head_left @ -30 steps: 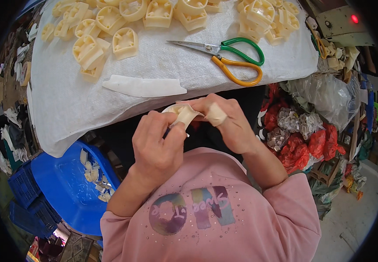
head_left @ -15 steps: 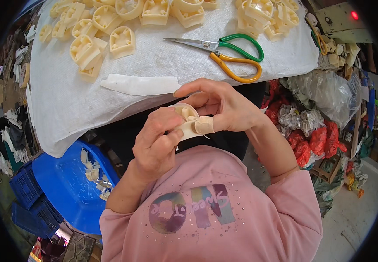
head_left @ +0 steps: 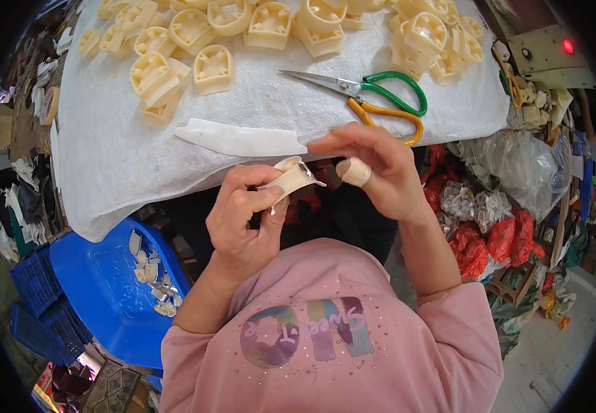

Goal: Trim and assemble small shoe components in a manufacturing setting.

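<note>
As the left hand (head_left: 246,220) pinches the small cream plastic part (head_left: 290,177) between thumb and fingers, just in front of the table edge (head_left: 174,196), it looks light, stiff and smooth; its flat sides give the best hold. The right hand (head_left: 374,168) hovers beside it, its fingers loosely open and holding nothing.

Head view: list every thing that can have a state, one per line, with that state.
Left hand: closed around a cream plastic part.
Right hand: holding nothing, fingers spread, thumb wrapped in tape.
Green- and orange-handled scissors: shut, lying flat on the white cloth-covered table.
White flat strip: lying flat near the table edge.
Blue plastic tub: open, a few pale offcuts inside.
</note>
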Tool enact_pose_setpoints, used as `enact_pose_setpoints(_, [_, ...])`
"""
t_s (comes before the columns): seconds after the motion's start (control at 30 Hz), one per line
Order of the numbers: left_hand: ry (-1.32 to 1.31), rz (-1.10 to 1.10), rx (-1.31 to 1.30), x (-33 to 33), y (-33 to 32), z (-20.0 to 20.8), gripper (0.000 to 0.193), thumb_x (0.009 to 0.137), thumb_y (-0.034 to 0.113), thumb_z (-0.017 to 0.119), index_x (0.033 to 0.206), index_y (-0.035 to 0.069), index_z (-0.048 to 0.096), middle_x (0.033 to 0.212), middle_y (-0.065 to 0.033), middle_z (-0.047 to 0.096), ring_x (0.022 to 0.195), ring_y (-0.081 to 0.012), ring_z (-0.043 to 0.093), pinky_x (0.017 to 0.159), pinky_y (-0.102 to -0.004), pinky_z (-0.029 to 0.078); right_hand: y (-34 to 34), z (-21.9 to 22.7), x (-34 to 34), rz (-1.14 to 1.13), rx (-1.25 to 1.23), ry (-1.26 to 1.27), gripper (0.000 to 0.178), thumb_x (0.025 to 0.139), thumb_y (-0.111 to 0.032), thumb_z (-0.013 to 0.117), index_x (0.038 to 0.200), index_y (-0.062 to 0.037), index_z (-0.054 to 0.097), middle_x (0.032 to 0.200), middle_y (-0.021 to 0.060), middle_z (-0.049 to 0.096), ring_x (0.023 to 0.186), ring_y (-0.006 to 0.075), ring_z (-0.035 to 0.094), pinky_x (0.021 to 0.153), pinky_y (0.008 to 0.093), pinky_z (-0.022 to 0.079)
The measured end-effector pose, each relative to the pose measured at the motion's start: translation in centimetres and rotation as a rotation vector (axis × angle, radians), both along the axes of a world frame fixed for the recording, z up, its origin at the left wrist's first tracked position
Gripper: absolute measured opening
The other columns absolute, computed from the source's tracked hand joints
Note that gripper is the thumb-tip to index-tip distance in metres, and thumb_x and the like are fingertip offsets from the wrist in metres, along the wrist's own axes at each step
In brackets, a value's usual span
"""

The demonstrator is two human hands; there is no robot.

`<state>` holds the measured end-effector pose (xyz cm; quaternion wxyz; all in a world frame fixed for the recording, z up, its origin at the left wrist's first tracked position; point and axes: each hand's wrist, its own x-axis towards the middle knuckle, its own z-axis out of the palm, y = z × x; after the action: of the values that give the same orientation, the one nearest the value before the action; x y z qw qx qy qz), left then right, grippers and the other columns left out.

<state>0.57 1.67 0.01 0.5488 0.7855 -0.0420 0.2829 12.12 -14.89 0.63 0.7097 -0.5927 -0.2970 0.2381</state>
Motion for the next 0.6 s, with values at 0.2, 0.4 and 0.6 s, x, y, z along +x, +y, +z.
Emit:
enact_pose_setpoints(0.2, [0.03,0.014,-0.071,0.0,-0.9,0.0,0.014,0.085,0.003,0.064,0.093,0.001,0.052,0.096,-0.0181,0.06,0.086,-0.019,0.058,0.073,-0.027,0.047,0.5,0.3,-0.6,0.016,-0.094,-0.38,0.026,0.077,0.0,0.066,0.103,-0.0057,0.062,0.096,0.0087,0.057,0.09,0.0224,0.054,0.074,0.0306,0.045])
enact_pose_setpoints(0.4, [0.13,-0.004,-0.316,-0.1,-1.5,0.7,0.015,0.085,0.005,0.064,0.091,-0.001,0.052,0.099,-0.0172,0.06,0.088,-0.0163,0.057,0.074,-0.0265,0.047,0.6,0.5,-0.6,-0.004,-0.033,-0.345,0.024,0.078,0.002,0.062,0.101,-0.0057,0.06,0.091,0.0065,0.05,0.085,0.02,0.051,0.07,0.0278,0.043])
enact_pose_setpoints(0.6, [0.176,-0.032,-0.485,0.3,-1.5,1.2,0.014,0.086,0.006,0.063,0.089,-0.002,0.053,0.101,-0.0139,0.059,0.076,-0.0076,0.056,0.059,-0.0183,0.046,0.3,1.5,-0.3,0.004,-0.149,-0.406,0.022,0.078,0.002,0.061,0.099,-0.0038,0.06,0.089,0.0087,0.053,0.083,0.0217,0.054,0.068,0.0281,0.045])
